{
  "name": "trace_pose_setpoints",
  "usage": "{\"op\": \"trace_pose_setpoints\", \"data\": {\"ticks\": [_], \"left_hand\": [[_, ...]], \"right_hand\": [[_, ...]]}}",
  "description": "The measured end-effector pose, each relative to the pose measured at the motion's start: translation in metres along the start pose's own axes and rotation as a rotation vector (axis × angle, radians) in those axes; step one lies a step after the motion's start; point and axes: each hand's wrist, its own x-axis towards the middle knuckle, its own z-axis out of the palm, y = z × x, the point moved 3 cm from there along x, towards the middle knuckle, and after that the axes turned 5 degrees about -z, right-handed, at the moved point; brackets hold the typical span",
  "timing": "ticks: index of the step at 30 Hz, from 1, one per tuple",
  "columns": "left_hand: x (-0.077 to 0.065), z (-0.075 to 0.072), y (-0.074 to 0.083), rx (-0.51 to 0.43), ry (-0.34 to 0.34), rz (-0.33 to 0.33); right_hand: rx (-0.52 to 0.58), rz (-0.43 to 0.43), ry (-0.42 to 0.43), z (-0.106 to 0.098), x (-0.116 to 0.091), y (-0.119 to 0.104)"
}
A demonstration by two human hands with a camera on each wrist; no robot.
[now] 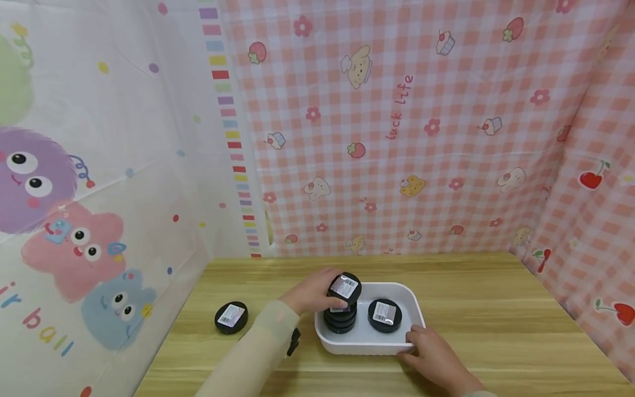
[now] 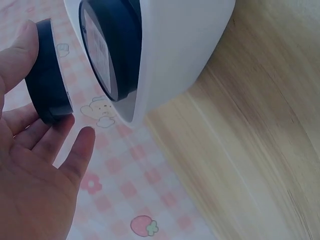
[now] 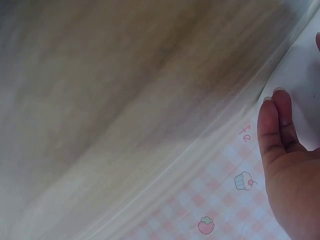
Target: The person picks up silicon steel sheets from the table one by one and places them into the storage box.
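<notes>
In the head view, my left hand [image 1: 317,292] grips a flat round black container [image 1: 344,287] with a white label, held tilted above the tray's left side. Directly below is a stack of similar black containers [image 1: 340,321]. The left wrist view shows the held container [image 2: 47,75] between thumb and fingers, apart from a labelled container [image 2: 111,47] in the tray. Another single container [image 1: 385,315] lies label up in the tray's right half. My right hand [image 1: 436,358] holds the white tray [image 1: 367,349] at its front right corner; its fingertips [image 3: 280,102] meet the tray wall in the right wrist view.
One more labelled black container [image 1: 231,317] lies on the wooden table [image 1: 496,309], left of my left forearm. A pink checked cloth [image 1: 397,165] hangs behind the table, and a white printed sheet [image 1: 163,231] hangs along the left.
</notes>
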Motion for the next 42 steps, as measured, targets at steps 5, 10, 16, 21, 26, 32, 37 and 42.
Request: {"op": "trace_pose_setpoints", "data": {"ticks": [5, 10, 16, 21, 26, 32, 37, 42], "left_hand": [[0.003, 0.003, 0.0, 0.009, -0.026, -0.03], [0.005, 0.01, -0.001, 0.036, -0.051, -0.046], [0.006, 0.012, 0.005, 0.013, -0.068, -0.066], [0.009, 0.014, 0.008, 0.024, -0.071, -0.055], [0.01, 0.017, 0.012, 0.035, -0.073, -0.037], [0.013, 0.021, 0.018, 0.055, -0.061, -0.006], [0.018, 0.023, 0.022, 0.066, -0.06, -0.006], [0.025, 0.024, 0.025, 0.051, -0.079, -0.009]], "right_hand": [[0.012, 0.005, 0.0, 0.001, 0.001, 0.001], [0.013, 0.005, -0.007, 0.005, 0.001, 0.001], [0.021, 0.023, -0.022, 0.005, 0.0, 0.0], [0.013, 0.02, -0.007, 0.006, -0.002, 0.001], [0.02, -0.004, 0.018, 0.008, -0.002, 0.001], [0.028, 0.015, 0.001, 0.007, 0.0, 0.001], [0.021, 0.002, 0.003, 0.004, 0.0, 0.0], [0.018, 0.008, 0.005, 0.001, -0.001, 0.001]]}}
